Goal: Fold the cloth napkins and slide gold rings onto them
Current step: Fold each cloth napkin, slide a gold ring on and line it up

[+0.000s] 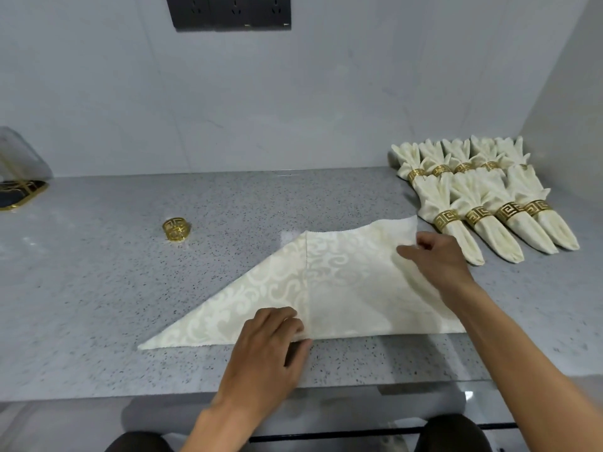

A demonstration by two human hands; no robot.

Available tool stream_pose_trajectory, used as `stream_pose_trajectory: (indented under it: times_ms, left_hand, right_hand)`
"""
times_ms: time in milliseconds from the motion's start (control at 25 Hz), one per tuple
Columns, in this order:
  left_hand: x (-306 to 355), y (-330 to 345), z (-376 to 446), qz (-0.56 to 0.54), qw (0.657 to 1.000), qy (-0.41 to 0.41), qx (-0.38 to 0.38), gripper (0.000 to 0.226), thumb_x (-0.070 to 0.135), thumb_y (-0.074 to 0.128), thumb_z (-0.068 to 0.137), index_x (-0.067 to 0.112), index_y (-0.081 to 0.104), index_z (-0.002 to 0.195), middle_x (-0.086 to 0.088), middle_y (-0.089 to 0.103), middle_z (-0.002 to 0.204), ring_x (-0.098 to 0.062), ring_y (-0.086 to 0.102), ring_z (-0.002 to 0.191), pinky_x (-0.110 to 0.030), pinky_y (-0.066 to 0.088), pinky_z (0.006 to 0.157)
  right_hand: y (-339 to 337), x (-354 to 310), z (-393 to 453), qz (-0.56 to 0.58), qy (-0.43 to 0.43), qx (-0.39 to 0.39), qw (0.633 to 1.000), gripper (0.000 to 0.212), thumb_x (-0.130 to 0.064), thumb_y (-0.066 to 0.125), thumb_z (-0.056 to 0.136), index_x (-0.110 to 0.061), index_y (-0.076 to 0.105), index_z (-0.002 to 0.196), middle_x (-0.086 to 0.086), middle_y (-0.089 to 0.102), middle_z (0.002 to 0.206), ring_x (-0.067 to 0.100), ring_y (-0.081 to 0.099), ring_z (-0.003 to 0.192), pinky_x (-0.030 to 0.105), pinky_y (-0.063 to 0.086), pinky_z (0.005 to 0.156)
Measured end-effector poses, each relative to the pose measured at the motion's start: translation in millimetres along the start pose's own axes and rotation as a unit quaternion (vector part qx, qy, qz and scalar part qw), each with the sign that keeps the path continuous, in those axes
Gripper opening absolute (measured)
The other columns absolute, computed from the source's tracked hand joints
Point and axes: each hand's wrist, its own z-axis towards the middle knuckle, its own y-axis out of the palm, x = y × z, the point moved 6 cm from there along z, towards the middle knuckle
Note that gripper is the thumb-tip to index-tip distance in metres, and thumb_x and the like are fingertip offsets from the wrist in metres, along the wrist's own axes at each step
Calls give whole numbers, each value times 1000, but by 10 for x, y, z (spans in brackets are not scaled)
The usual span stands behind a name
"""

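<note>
The napkin (342,288) lay flat w/ its long edge running left-right along the near side of the counter (98,288). Left hand (270,340) pinched that near edge at the mid seam, fingers curled on the cloth. Right hand (437,256) pinched the far-right corner, up and right of the left grip, so probably the right does the next fold toward the seam. The loose ring (176,229) sat well up-left of the left hand, the nearer one to fetch it. Cloth: cream damask, soft, scroll pattern, limp. Ring: gold metal, openwork, rigid. Done napkins (483,203) lay just right of the right hand, already ringed.
</note>
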Motion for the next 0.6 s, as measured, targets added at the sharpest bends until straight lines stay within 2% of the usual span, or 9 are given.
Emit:
stream_pose_trajectory:
  times_ms: [40, 120, 200, 240, 320, 440, 560, 600]
  left_hand:
    - [5, 6, -4, -8, 1000, 2, 0, 23, 41, 52, 89, 23, 65, 90, 14, 61, 100, -7, 51, 96, -22, 39, 85]
    - [36, 16, 2, -24, 1000, -1, -1, 19, 36, 52, 89, 22, 65, 90, 15, 60, 96, -6, 51, 91, -24, 44, 81]
    - [92, 3, 0, -41, 999, -9, 4, 16, 33, 55, 88, 24, 62, 98, 16, 62, 92, -4, 51, 87, -28, 51, 78]
    - [114, -14, -7, -49, 999, -17, 8, 20, 33, 58, 87, 25, 60, 106, 15, 64, 93, -4, 53, 87, -27, 52, 78]
    - [138, -40, -15, -60, 998, -32, 2, 38, 32, 64, 85, 26, 52, 121, 14, 66, 95, -5, 54, 87, -24, 48, 79]
    - [172, -19, -5, -42, 999, -13, -20, 47, 37, 59, 89, 28, 45, 133, 15, 64, 99, -8, 56, 89, -25, 47, 80]
    - [170, 34, 9, -18, 1000, -1, -10, 37, 42, 50, 92, 29, 57, 126, 13, 62, 110, -11, 57, 95, -32, 51, 79]
    - [172, 49, 10, -12, 1000, 1, 0, 33, 42, 50, 93, 29, 62, 120, 12, 62, 112, -12, 58, 97, -33, 51, 77]
  right_hand:
    - [66, -68, -146, -53, -72, -3, 996, 20, -15, 74, 82, -13, 59, 68, -5, 57, 67, 14, 49, 59, 27, 36, 57]
    - [253, -182, -514, -150, -226, -28, 962, 7, -13, 77, 80, -16, 71, 79, -9, 69, 86, 8, 61, 76, 21, 45, 71]
    - [449, -111, -831, -213, -321, -71, 920, 17, -8, 81, 74, -20, 72, 83, -10, 71, 102, 6, 62, 93, 22, 44, 89]
    - [511, -53, -944, -218, -334, -93, 912, 22, -6, 83, 71, -21, 71, 82, -11, 72, 103, 3, 61, 97, 18, 41, 93]
    - [563, 20, -1048, -207, -333, -117, 912, 25, -5, 83, 69, -21, 69, 80, -13, 72, 101, -2, 60, 96, 5, 36, 91]
    - [568, 51, -1065, -196, -324, -124, 917, 24, -7, 82, 70, -23, 68, 80, -17, 70, 100, -3, 61, 95, 4, 38, 86]
    - [574, 37, -1097, -201, -321, -150, 913, 14, -29, 72, 75, -28, 69, 88, -23, 67, 107, -4, 58, 103, 10, 40, 90]
    - [572, 40, -1123, -218, -318, -159, 909, 20, -41, 67, 77, -29, 70, 94, -23, 65, 112, -5, 55, 109, 9, 36, 94]
